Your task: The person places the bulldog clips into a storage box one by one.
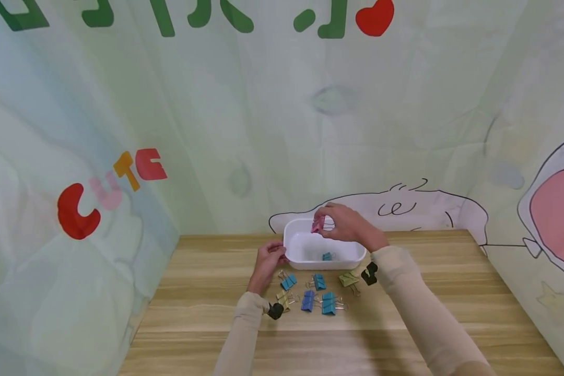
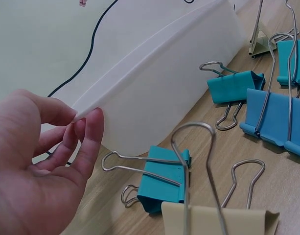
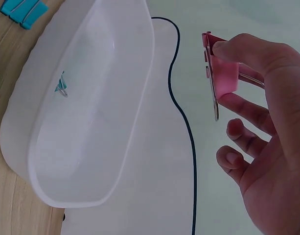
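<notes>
A pink binder clip (image 3: 225, 73) is pinched between the thumb and fingers of my right hand (image 1: 345, 222), held above the white plastic bin (image 1: 326, 265). My left hand (image 2: 57, 152) pinches the rim of that bin at its left end. Inside the bin lies a small teal binder clip (image 1: 327, 256), partly hidden by the wall in the right wrist view. In front of the bin, several binder clips lie on the table: a teal clip (image 2: 162, 181) nearest my left hand, a cream clip (image 2: 220, 219), a blue clip (image 1: 307, 301) and a larger teal clip (image 1: 328, 303).
Another teal clip (image 1: 319, 282) and an olive-yellow clip (image 1: 349, 279) lie close to the bin's front wall. The wood-grain table (image 1: 202, 308) ends at the back against a printed cloth (image 1: 216, 130), which also rises on both sides.
</notes>
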`<move>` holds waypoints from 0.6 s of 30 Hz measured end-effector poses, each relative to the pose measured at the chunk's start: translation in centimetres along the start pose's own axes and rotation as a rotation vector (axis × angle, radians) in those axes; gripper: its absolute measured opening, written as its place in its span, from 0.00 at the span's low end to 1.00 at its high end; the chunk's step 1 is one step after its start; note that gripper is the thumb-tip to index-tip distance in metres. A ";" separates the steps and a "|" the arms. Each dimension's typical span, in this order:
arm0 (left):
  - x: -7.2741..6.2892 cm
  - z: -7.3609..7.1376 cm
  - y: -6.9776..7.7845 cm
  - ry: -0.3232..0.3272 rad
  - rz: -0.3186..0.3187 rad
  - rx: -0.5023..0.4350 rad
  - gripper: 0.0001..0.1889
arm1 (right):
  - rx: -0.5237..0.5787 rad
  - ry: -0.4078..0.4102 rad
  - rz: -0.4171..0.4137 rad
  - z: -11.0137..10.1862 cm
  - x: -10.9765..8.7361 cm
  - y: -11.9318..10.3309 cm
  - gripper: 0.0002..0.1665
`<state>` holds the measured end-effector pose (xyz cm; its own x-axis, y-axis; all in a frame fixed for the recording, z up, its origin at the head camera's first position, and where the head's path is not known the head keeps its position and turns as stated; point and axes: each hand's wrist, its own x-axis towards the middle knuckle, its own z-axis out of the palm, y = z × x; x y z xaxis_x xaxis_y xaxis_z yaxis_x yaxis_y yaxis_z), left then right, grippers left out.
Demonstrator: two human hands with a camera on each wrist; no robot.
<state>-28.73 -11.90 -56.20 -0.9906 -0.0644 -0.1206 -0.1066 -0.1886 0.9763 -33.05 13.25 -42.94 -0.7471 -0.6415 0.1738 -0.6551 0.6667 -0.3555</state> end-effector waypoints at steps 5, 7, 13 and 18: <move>-0.3 0.0 0.0 -0.017 0.015 -0.005 0.16 | 0.002 0.000 0.014 0.4 0.1 -0.1 0.21; -0.4 0.0 0.1 -0.025 0.019 -0.010 0.16 | 0.005 -0.003 0.022 0.5 0.1 -0.2 0.22; -0.4 0.0 0.1 -0.025 0.017 -0.018 0.17 | 0.025 -0.040 0.089 0.7 -0.3 -0.4 0.41; 0.0 0.0 -0.2 -0.006 0.013 -0.010 0.16 | 0.035 -0.037 0.105 0.5 -0.9 -0.5 0.49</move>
<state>-28.70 -11.90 -56.41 -0.9924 -0.0610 -0.1066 -0.0927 -0.1975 0.9759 -32.01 13.24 -43.34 -0.8063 -0.5830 0.1002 -0.5688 0.7177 -0.4018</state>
